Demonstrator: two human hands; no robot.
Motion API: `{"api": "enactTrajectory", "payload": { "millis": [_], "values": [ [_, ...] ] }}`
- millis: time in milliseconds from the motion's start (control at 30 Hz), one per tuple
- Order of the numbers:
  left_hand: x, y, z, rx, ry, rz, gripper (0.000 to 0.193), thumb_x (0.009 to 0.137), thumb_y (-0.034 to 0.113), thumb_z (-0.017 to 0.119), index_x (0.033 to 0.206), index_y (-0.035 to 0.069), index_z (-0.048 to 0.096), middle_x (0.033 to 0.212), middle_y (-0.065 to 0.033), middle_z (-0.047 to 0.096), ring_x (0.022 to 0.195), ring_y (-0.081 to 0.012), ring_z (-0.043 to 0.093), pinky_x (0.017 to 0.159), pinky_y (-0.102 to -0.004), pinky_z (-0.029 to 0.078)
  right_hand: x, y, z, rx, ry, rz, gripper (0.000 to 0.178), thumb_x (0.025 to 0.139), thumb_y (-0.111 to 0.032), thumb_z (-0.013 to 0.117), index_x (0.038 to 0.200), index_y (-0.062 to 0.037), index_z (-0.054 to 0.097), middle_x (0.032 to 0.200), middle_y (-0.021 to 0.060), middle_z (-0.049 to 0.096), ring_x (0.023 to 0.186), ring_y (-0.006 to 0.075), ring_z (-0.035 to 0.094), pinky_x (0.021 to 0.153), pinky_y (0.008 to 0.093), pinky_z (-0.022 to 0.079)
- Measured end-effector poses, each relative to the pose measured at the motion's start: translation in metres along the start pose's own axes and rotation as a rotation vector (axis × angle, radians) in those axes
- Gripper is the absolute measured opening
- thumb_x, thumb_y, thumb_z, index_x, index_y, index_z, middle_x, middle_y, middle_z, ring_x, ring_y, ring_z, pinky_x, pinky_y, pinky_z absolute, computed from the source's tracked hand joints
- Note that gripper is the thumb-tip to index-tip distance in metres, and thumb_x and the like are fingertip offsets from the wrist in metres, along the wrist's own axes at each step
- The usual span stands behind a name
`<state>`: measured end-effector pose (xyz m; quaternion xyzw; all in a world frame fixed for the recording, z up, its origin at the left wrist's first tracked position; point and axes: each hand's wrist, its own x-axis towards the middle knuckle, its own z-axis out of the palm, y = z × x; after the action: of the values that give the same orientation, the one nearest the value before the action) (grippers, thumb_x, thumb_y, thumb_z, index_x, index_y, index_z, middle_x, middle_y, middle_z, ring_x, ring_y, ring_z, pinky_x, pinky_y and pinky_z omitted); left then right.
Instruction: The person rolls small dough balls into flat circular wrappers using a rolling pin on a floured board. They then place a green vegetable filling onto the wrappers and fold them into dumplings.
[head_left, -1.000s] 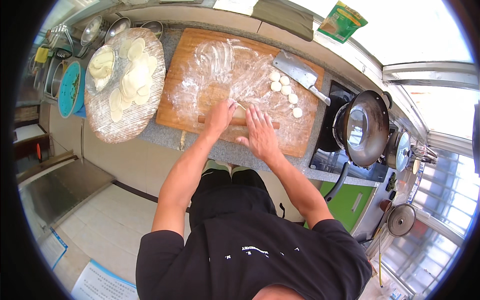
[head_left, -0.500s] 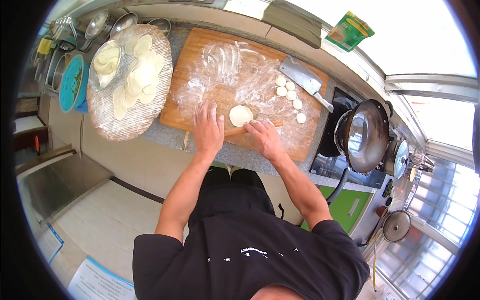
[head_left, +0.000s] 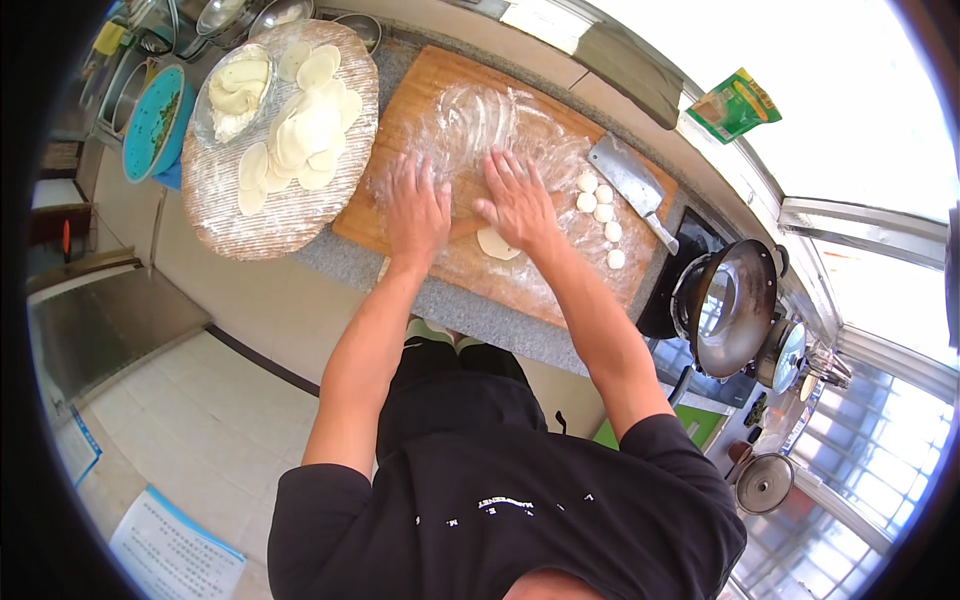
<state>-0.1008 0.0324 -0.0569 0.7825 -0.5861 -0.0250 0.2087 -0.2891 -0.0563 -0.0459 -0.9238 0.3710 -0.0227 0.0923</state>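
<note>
Across the floured wooden board (head_left: 405,115) lies a thin wooden rolling pin (head_left: 464,227), mostly hidden beneath my two hands. My left hand (head_left: 416,212) rests flat over its left part, fingers stretched forward. Likewise, my right hand (head_left: 520,203) lies over the right part with fingers extended and thumb out to the side. A flat round of dough (head_left: 496,243) shows just on the near side of the pin, partly covered by my right hand. Several small white dough balls (head_left: 603,213) sit to the right, beside a cleaver (head_left: 625,172) with a metal handle.
At the left, a round flour-dusted board (head_left: 215,220) bears stacked dough wrappers (head_left: 310,125) and a glass bowl with pale dough (head_left: 240,85). Beyond it is a turquoise bowl (head_left: 130,150) with greens. A dark wok (head_left: 740,335) stands on the stove at right; a green packet (head_left: 735,106) is on the sill.
Both hands have moved forward with the rolling pin, their fingers now stretched out flat. The dough round is now on the pin's near side instead of its far side. The whole view has shifted slightly.
</note>
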Motion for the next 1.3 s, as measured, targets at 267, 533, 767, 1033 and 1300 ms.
{"api": "enactTrajectory", "payload": {
  "millis": [267, 533, 767, 1033, 1300],
  "values": [
    [-0.095, 0.031, -0.037, -0.167, -0.41, 0.307, 0.074, 0.095, 0.037, 0.074, 0.157, 0.006, 0.049, 0.164, -0.0191, 0.044, 0.155, -0.0364, 0.039, 0.129, -0.0537, 0.029, -0.139, -0.027, 0.014, 0.061, -0.035, 0.087, 0.109, 0.095, -0.081, 0.04, 0.166, 0.0008, 0.031, 0.174, 0.0221, 0.029, 0.161, 0.0371, 0.03, 0.132, 0.0548, 0.022],
    [-0.064, 0.053, -0.016, -0.232, -0.394, 0.574, 0.068, 0.088, 0.02, 0.083, 0.149, 0.01, 0.057, 0.144, -0.0139, 0.058, 0.136, -0.0348, 0.057, 0.111, -0.0456, 0.05, -0.13, -0.013, -0.005, 0.299, 0.071, 0.143, 0.107, 0.089, -0.046, 0.08, 0.167, 0.0008, 0.024, 0.172, 0.0222, 0.034, 0.158, 0.0368, 0.036, 0.131, 0.0561, 0.026],
    [-0.04, 0.047, 0.011, -0.408, -0.475, 0.275, 0.031, 0.098, 0.019, 0.07, 0.126, 0.006, 0.073, 0.107, -0.0195, 0.074, 0.1, -0.0396, 0.073, 0.086, -0.0471, 0.059, -0.135, -0.015, -0.006, 0.191, 0.072, 0.204, 0.092, 0.092, -0.034, 0.079, 0.164, -0.002, 0.033, 0.165, 0.0165, 0.046, 0.156, 0.035, 0.04, 0.129, 0.0544, 0.029],
    [-0.016, 0.06, 0.015, -0.418, -0.588, 0.098, 0.027, 0.097, 0.022, 0.072, 0.115, 0.002, 0.076, 0.104, -0.0244, 0.076, 0.095, -0.0414, 0.074, 0.082, -0.0468, 0.057, -0.163, -0.024, 0.0, 0.122, 0.186, 0.146, 0.046, 0.096, -0.013, 0.062, 0.142, -0.0076, 0.064, 0.143, 0.0135, 0.066, 0.139, 0.0321, 0.059, 0.122, 0.0515, 0.041],
    [-0.008, 0.025, 0.028, -0.948, -0.56, -0.279, 0.025, 0.106, 0.019, 0.066, 0.116, -0.003, 0.072, 0.099, -0.0096, 0.079, 0.088, -0.0172, 0.073, 0.077, -0.0336, 0.057, -0.162, -0.035, 0.005, 0.333, 0.203, 0.219, 0.037, 0.094, -0.008, 0.059, 0.129, -0.0057, 0.068, 0.124, 0.0136, 0.069, 0.117, 0.0348, 0.065, 0.103, 0.0455, 0.051]
  ]
}}
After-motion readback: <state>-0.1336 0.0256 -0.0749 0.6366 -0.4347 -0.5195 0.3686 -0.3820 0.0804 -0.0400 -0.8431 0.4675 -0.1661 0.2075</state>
